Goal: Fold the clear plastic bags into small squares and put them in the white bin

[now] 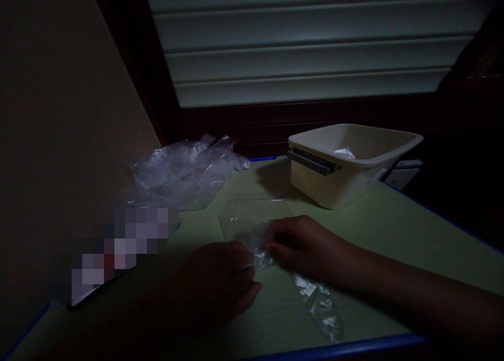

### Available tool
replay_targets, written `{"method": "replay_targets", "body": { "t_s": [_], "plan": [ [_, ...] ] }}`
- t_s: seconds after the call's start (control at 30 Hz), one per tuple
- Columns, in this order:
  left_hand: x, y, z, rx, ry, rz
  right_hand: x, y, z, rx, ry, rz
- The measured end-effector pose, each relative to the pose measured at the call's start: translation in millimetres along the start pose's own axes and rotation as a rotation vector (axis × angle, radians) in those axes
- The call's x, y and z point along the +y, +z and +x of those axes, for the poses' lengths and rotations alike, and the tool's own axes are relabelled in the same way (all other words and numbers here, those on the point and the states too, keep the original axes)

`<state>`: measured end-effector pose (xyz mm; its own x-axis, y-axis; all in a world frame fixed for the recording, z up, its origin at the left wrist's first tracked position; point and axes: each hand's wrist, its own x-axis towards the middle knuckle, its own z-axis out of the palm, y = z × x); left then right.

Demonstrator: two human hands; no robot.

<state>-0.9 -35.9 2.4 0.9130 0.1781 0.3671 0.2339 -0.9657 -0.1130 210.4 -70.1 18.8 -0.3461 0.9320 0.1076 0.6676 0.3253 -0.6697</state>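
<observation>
A thin clear plastic bag (252,211) lies partly on the table in front of me, its near end lifted between my hands. My right hand (303,245) pinches the bag between thumb and fingers from the right side. On the left, my left hand (224,277) is curled, its fingertips closed at the bag's near edge; deep shadow hides part of the grip. Below my right hand lies a crumpled strip of clear plastic (318,306), reaching toward the table's front edge. Whether this strip joins the bag I cannot tell.
A heap of clear plastic bags (181,174) rests at the back left. A cream plastic bin (326,185) with a grey handle stands at the back right, some clear plastic inside. A blurred-out flat item (122,256) lies left on the green table (378,292). The room is dim.
</observation>
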Motion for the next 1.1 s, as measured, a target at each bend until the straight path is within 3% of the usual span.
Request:
{"method": "replay_targets", "body": {
  "t_s": [0.1,0.23,0.37,0.63,0.7,0.77,0.9,1.0,1.1],
  "plan": [
    [1.1,-2.3,2.1,0.042,-0.001,-0.058,-1.5,-0.3,-0.2,0.053,0.005,-0.067],
    [3.4,-9.0,4.8,-0.024,-0.006,-0.054,-3.3,-1.2,-1.0,0.08,0.054,-0.16],
    [3.5,-9.2,1.9,0.008,-0.039,-0.078,-5.5,-0.3,-1.5,0.073,0.103,-0.209],
    [7.0,-12.0,5.6,0.109,-0.011,-0.031,-4.2,4.5,-0.3,0.084,0.137,-0.145],
    [7.8,-13.1,8.7,0.078,0.008,-0.061,-2.3,4.4,-0.4,0.08,0.128,-0.155],
    [8.0,-13.2,10.5,0.011,0.013,-0.09,-1.1,3.0,-0.4,0.097,0.074,-0.211],
    [8.3,-12.4,10.8,-0.137,-0.042,-0.108,-3.5,-1.9,-0.2,0.145,-0.172,-0.37],
    [8.7,-12.5,10.4,-0.086,-0.024,-0.093,-6.9,-1.7,-0.6,0.041,-0.337,-0.37],
    [8.0,-12.8,10.2,-0.038,0.02,-0.075,-5.7,2.9,-1.4,-0.044,-0.403,-0.352]
  ]
}}
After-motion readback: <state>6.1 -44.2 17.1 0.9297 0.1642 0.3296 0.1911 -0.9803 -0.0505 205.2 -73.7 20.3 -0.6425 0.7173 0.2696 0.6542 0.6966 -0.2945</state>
